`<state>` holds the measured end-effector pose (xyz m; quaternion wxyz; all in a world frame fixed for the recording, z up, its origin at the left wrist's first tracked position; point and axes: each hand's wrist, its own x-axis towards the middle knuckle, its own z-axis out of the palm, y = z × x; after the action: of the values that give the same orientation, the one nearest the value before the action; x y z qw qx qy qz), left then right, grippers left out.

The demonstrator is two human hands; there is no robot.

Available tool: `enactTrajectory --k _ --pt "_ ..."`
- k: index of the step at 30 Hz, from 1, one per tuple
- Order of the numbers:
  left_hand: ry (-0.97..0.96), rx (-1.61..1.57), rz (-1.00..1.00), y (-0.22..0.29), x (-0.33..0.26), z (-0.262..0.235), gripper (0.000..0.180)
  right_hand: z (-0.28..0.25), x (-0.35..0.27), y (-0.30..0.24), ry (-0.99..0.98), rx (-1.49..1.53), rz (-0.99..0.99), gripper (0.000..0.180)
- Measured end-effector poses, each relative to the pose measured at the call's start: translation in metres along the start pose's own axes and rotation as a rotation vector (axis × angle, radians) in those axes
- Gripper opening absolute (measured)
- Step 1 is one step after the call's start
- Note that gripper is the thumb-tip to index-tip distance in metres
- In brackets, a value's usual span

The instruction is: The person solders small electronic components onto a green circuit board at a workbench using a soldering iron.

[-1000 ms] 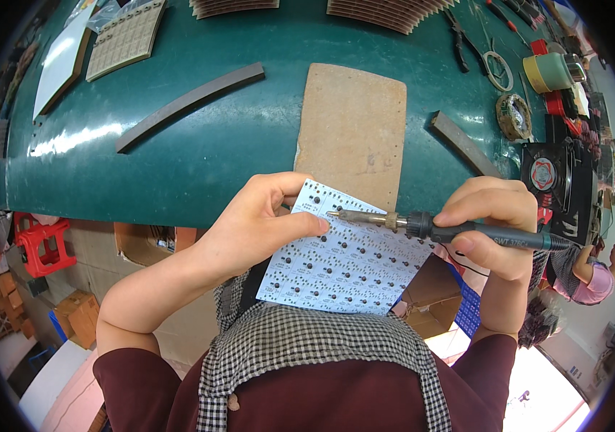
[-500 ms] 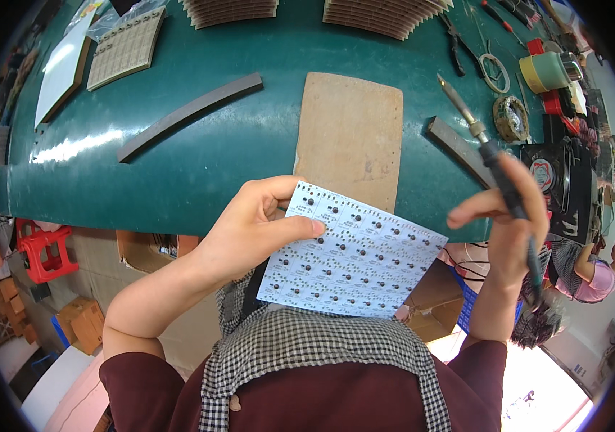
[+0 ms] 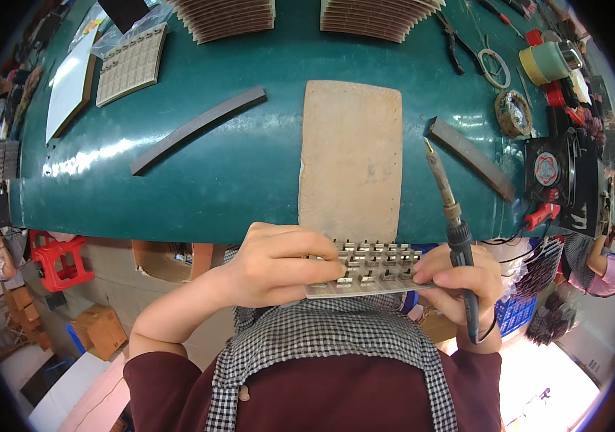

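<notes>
A circuit board [image 3: 381,268] is tilted nearly edge-on in front of my apron, its face with rows of small upright components showing. My left hand [image 3: 278,261] grips its left end, fingers over the component side. In my right hand [image 3: 469,277] is a soldering iron [image 3: 457,232], its tip pointing up and away from me. Fingers of that same hand also touch the board's right end. Just beyond the circuit board, a flat tan board [image 3: 350,155] lies on the green table [image 3: 250,187].
Grey bars lie left [image 3: 199,131] and right [image 3: 473,160] of the tan board. A fan [image 3: 548,169], solder-like coil [image 3: 513,114], pliers [image 3: 454,50] and green-yellow cup [image 3: 546,63] are at right. Stacked boards [image 3: 228,18] stand at the back; a red stool [image 3: 62,263] is left.
The circuit board has turned from its flat light side to its component side and tilted edge-on. My right hand, with the soldering iron, has come left and down to the board's right end.
</notes>
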<state>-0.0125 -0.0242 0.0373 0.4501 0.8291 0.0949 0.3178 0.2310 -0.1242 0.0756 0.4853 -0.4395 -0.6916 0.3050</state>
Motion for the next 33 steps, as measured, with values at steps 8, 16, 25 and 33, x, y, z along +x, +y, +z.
enactTrajectory --k 8,16,25,33 --pt "0.040 0.038 0.076 -0.002 -0.008 0.003 0.019 0.008 -0.010 -0.007 0.013 -0.089 -0.095 0.028" --pt "0.011 -0.242 -0.219 0.006 -0.012 -0.002 0.026 0.005 -0.016 -0.006 0.045 -0.113 -0.032 0.028" --pt "0.274 -0.841 -1.010 0.007 0.037 -0.012 0.015 -0.011 0.027 0.020 0.208 0.082 0.496 0.032" --pt "0.352 -0.783 -1.068 -0.038 0.022 -0.021 0.017 -0.025 0.050 0.044 0.340 0.236 0.209 0.073"
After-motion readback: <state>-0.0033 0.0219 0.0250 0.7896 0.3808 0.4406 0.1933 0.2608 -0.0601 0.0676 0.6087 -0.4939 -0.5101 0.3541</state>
